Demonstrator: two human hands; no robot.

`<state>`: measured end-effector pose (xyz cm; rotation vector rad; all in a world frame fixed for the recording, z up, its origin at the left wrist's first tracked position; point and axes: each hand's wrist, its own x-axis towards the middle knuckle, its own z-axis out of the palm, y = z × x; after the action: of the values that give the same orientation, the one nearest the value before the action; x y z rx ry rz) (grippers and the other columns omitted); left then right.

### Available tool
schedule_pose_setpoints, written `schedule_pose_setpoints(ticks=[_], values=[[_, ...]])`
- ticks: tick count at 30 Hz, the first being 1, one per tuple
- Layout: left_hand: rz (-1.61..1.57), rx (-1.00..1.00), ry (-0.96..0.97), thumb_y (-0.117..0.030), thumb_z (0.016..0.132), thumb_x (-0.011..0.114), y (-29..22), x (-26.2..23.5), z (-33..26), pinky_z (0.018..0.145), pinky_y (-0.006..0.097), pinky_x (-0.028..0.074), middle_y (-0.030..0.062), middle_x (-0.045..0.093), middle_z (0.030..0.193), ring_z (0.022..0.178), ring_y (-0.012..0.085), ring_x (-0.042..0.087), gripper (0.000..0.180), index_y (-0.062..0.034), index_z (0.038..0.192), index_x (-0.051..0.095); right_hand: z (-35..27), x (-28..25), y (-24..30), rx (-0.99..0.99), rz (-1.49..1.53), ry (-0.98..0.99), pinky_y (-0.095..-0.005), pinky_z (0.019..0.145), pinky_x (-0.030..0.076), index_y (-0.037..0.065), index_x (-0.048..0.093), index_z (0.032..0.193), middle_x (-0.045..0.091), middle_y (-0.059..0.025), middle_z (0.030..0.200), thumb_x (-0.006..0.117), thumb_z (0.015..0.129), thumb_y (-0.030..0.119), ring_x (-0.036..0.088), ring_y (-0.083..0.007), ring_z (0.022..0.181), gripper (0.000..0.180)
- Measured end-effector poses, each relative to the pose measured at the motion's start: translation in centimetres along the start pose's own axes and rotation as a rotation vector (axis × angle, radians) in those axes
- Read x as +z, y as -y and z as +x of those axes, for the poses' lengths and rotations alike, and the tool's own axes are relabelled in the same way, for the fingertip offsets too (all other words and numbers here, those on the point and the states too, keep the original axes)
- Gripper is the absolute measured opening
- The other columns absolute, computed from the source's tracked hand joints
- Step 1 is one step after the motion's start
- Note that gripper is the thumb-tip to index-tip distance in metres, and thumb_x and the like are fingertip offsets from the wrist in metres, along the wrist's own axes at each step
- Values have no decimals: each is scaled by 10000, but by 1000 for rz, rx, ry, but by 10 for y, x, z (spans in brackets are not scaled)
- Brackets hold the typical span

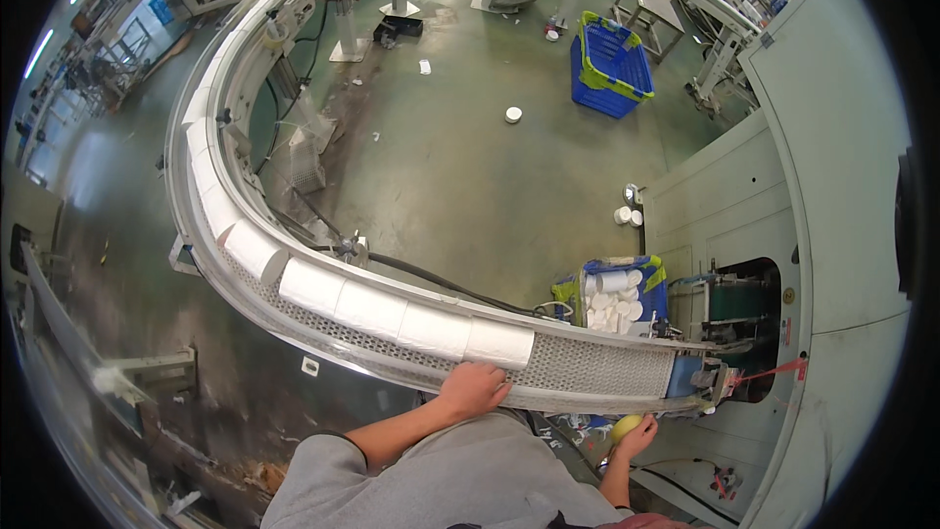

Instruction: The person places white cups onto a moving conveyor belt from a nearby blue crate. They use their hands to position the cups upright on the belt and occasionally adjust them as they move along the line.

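Observation:
A curved conveyor (607,364) with a perforated grey belt runs in front of me and carries a line of white paper rolls (499,342) lying end to end. My left hand (475,390) lies over the near rail, its fingertips at the lower edge of the rightmost roll; it grips nothing that I can see. Lower right, just below the conveyor's near rail, my right hand (639,436) is closed on a yellow round thing (625,427), partly hidden by the fingers. Farther left, one roll (253,253) sits slightly apart, with a gap before the row.
A blue crate (662,286) full of white rolls and pieces stands behind the conveyor. At right is a large grey machine cabinet (720,162) with a dark opening (754,318). Another blue crate (617,64) and a small white roll (513,115) are on the green floor.

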<state>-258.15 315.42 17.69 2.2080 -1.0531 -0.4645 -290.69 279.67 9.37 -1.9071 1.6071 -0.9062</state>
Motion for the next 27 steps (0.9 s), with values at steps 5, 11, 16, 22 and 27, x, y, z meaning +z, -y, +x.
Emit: schedule_pose_setpoints(ticks=[5,11,16,22,27], values=[[-20,6,150,-374,921,595,1,-1,3,746,462,533,126,687,862,851,334,664,312,-79,878,688,-7,-8,-17,-23,-118,-47,-414,879,451,-24,617,1043,620,-184,1009,570,988,305,578,-323,949,337],[-18,-122,323,-371,929,584,-10,-9,15,769,482,519,164,683,893,885,361,656,327,-59,900,678,-3,5,0,-62,-76,-57,-374,828,476,-8,619,1012,628,-144,973,592,972,231,595,-266,894,243],[-37,-114,367,-369,956,563,-18,-4,17,753,463,515,145,690,894,872,345,660,332,-68,921,699,-6,-4,4,-57,-169,-104,-382,826,476,50,639,990,627,-126,975,605,934,266,612,-303,929,225],[-33,-78,376,-348,959,559,-16,-3,18,754,467,512,147,694,897,866,356,656,327,-57,915,703,-10,-8,32,-51,-197,-95,-374,827,473,63,646,979,617,-115,983,591,933,251,608,-296,936,202],[-34,-113,384,-354,955,564,-15,-2,20,755,467,511,145,692,896,864,355,654,330,-59,911,704,-10,-6,41,-61,-187,-101,-359,803,478,69,657,973,619,-96,978,594,934,253,613,-284,902,199]])
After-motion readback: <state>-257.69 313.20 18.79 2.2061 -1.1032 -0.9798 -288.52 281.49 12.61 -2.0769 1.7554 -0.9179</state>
